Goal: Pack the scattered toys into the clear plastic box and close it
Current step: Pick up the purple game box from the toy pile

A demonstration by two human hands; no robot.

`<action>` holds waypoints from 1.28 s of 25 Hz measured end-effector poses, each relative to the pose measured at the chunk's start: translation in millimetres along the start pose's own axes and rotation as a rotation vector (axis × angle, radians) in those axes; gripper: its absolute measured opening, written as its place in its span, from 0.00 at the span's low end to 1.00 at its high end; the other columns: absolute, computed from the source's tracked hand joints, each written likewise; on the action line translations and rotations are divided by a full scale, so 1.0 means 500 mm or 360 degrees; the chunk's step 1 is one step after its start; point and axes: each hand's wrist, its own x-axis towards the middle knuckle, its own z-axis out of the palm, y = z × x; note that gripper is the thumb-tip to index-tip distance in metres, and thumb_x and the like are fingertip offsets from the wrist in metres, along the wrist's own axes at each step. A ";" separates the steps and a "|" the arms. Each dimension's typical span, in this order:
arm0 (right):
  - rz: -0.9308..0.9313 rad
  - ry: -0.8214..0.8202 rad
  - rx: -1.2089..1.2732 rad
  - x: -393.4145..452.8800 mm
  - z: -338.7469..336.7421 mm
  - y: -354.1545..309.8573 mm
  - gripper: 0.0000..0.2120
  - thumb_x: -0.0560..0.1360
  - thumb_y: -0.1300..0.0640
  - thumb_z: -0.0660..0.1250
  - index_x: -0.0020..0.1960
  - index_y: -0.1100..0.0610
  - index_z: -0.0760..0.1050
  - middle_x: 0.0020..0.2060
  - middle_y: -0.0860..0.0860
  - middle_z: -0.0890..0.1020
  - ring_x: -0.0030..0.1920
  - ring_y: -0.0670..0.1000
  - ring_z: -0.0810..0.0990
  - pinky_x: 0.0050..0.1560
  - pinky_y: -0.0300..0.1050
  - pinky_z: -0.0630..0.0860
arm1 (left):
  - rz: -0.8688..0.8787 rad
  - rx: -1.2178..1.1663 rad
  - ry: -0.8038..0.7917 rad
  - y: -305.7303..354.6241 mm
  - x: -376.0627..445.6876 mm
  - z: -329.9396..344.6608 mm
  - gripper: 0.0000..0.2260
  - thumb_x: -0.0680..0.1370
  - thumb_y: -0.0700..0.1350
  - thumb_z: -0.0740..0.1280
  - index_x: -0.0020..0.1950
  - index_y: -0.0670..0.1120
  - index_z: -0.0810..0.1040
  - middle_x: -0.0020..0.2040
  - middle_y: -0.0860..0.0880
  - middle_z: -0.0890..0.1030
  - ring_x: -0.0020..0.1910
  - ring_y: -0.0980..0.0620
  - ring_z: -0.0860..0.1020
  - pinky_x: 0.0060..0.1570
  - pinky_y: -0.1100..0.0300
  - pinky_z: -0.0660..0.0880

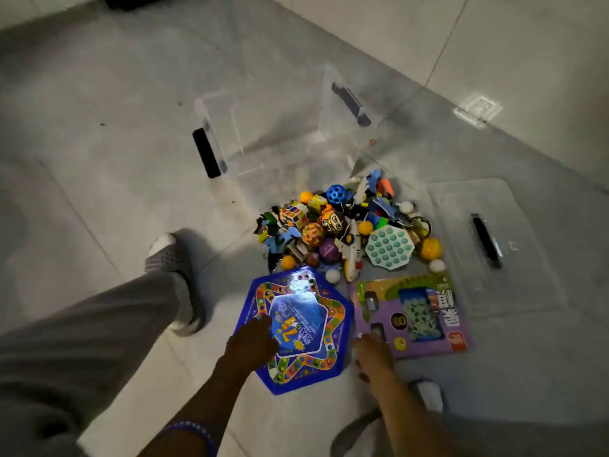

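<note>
Overhead on a grey tiled floor: clear plastic box, empty and open-topped, upper centre of the frame, black latches on two sides. Right of centre, its clear lid, lying flat and apart from the box. Between box and hands, a heap of scattered toys: balls, puzzle cube, mint pop-it board. Below the heap, side by side, blue hexagonal game board and purple boxed toy set. Lower centre, left hand laid on the blue board's near-left edge, fingers blurred, grip impossible to tell. Beside it, right hand at the purple set's near corner, fingers likewise unclear. Box well beyond the heap, straight up-frame from both hands, left hand slightly nearer.
</note>
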 end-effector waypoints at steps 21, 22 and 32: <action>0.0119 0.0068 0.1187 0.132 -0.102 -0.011 0.27 0.68 0.42 0.71 0.62 0.55 0.74 0.53 0.58 0.82 0.54 0.60 0.79 0.56 0.56 0.75 | -0.0368 -0.1621 -0.0249 0.403 0.209 0.176 0.14 0.72 0.42 0.72 0.55 0.47 0.74 0.53 0.47 0.79 0.52 0.47 0.79 0.53 0.50 0.78; 0.0112 0.0063 0.1177 0.132 -0.108 -0.011 0.22 0.73 0.45 0.67 0.63 0.55 0.74 0.53 0.58 0.82 0.54 0.60 0.79 0.55 0.56 0.75 | -0.0342 -0.1644 -0.0221 0.406 0.198 0.172 0.11 0.72 0.43 0.72 0.53 0.46 0.77 0.52 0.46 0.81 0.51 0.47 0.81 0.54 0.50 0.79; 0.0127 0.0040 0.0982 -0.063 -0.023 -0.068 0.22 0.75 0.43 0.64 0.59 0.59 0.77 0.49 0.61 0.82 0.39 0.58 0.79 0.34 0.45 0.74 | -0.0130 -0.1924 0.0154 0.276 0.029 0.023 0.09 0.74 0.39 0.71 0.53 0.43 0.78 0.48 0.44 0.83 0.44 0.48 0.83 0.40 0.54 0.80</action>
